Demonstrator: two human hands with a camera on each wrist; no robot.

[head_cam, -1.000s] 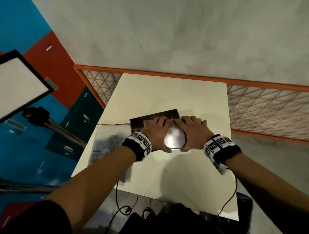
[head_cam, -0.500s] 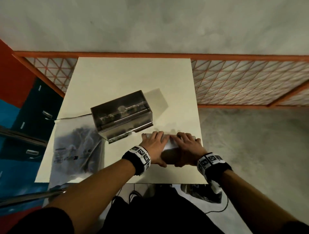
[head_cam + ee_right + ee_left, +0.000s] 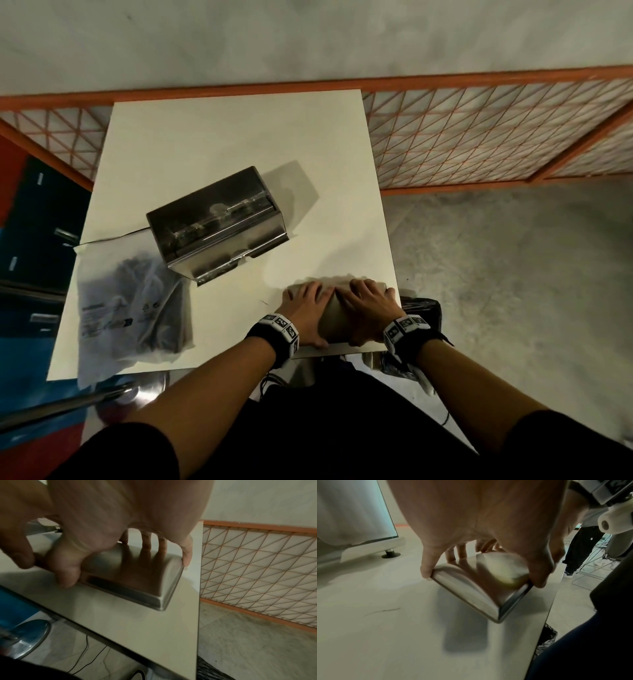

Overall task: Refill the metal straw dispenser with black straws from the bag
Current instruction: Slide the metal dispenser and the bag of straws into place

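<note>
The metal straw dispenser (image 3: 215,226) stands without its lid, left of the middle of the white table (image 3: 239,137). A clear bag of black straws (image 3: 133,308) lies at the table's near left, beside the dispenser. Both hands grip the curved metal lid (image 3: 334,317) at the table's near right corner: my left hand (image 3: 305,311) on its left end, my right hand (image 3: 368,308) on its right end. In the wrist views the lid (image 3: 471,588) (image 3: 137,577) is tilted just above the tabletop and casts a shadow below. Fingers curl over its far edge, thumbs on the near edge.
An orange mesh fence (image 3: 479,137) runs behind and right of the table. A black bin bag (image 3: 421,308) sits on the floor by the near right corner. A metal pole (image 3: 68,404) and cables lie under the near edge. Another person's legs (image 3: 583,547) stand farther off.
Both hands have taken the lid off the dispenser and brought it toward me and to the right, down to the near right corner. The dispenser now stands open.
</note>
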